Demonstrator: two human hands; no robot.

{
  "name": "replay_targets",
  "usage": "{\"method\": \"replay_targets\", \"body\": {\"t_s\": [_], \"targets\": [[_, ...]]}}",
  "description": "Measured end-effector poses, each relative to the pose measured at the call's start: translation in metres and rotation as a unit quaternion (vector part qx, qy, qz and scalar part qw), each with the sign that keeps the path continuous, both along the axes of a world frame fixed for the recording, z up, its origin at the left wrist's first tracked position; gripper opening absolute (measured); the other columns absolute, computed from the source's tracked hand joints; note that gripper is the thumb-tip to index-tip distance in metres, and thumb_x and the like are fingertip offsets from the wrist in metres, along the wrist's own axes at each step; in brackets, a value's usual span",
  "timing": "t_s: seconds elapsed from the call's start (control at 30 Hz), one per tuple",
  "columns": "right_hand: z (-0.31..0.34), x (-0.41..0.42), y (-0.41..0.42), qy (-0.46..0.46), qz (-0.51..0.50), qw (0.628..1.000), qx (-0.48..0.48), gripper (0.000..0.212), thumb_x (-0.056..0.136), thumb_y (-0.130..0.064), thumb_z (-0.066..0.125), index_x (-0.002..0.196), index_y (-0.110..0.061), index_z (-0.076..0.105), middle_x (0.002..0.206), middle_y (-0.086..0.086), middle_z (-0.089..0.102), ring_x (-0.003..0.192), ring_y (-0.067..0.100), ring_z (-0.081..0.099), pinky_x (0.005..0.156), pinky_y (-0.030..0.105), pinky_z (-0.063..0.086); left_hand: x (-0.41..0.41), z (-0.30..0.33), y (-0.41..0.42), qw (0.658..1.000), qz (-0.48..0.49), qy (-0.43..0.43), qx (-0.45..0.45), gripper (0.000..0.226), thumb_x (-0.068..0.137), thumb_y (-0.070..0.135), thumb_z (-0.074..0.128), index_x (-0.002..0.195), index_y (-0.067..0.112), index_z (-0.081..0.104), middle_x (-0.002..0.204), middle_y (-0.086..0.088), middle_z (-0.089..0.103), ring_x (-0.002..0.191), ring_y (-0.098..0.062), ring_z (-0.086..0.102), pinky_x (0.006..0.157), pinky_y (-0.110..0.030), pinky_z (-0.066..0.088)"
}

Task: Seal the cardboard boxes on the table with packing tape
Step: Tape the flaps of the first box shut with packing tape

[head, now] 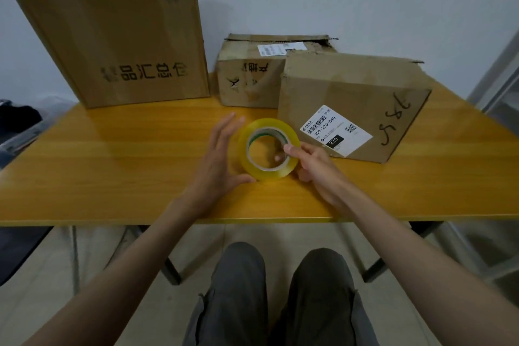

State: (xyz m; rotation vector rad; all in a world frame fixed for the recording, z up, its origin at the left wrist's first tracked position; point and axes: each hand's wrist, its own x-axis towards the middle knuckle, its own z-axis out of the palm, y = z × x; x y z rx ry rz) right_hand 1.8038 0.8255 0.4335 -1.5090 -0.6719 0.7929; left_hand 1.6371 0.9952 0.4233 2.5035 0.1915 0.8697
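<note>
On the bench (112,149), just in front of the labelled box (351,104), the tape roll (268,149) stands tilted; right hand (314,166) pinches its rim, left hand (222,154) touches it, fingers straight.

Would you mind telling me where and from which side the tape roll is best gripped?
Grip the tape roll through its open core, as a judgement. It is tilted up with the hole facing the person, so a thumb can hook the inner rim from the right, as the right hand does. The left hand can steady the rounded outer edge from the left.
</note>
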Motion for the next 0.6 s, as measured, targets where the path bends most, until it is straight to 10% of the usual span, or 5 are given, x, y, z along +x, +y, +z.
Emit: {"method": "replay_targets", "body": {"t_s": [0.13,0.37,0.47,0.6], "targets": [[0.000,-0.001,-0.005,0.038,0.009,0.999,0.006,0.039,0.104,-0.039,0.054,0.125,-0.008,0.066,0.088,-0.001,0.076,0.059,0.009,0.033,0.055,0.025,0.023,-0.001,-0.007,-0.004,0.983,-0.017,-0.002,-0.185,0.105,0.065,0.032,0.087,0.153,0.024,0.031,0.153,0.001,0.041,0.136,-0.009,0.046,0.107,-0.025,0.048],[-0.004,-0.001,-0.008,0.055,0.043,0.997,0.025,0.046,0.103,-0.047,0.053,0.123,-0.008,0.065,0.061,0.001,0.029,0.053,0.013,0.024,0.057,0.028,0.021,0.008,-0.011,-0.007,0.994,0.006,-0.032,-0.101,0.112,0.063,0.056,0.087,0.154,0.013,0.036,0.149,-0.003,0.046,0.138,-0.011,0.043,0.112,-0.031,0.042],[-0.006,0.001,-0.008,0.059,0.047,0.997,0.022,0.049,0.100,-0.051,0.055,0.124,-0.010,0.066,0.064,0.004,0.022,0.053,0.013,0.023,0.056,0.027,0.023,0.009,-0.007,-0.011,0.996,0.025,-0.039,-0.077,0.111,0.059,0.057,0.085,0.149,0.009,0.042,0.143,-0.005,0.050,0.129,-0.006,0.043,0.106,-0.009,0.034],[-0.009,0.004,-0.010,0.069,0.053,0.996,0.029,0.050,0.101,-0.050,0.055,0.129,-0.009,0.063,0.066,0.003,0.022,0.052,0.012,0.023,0.053,0.023,0.025,0.004,-0.004,-0.004,0.996,0.020,-0.040,-0.082,0.102,0.063,0.064,0.080,0.146,0.014,0.049,0.140,-0.001,0.054,0.128,-0.007,0.050,0.105,-0.018,0.042]]}}
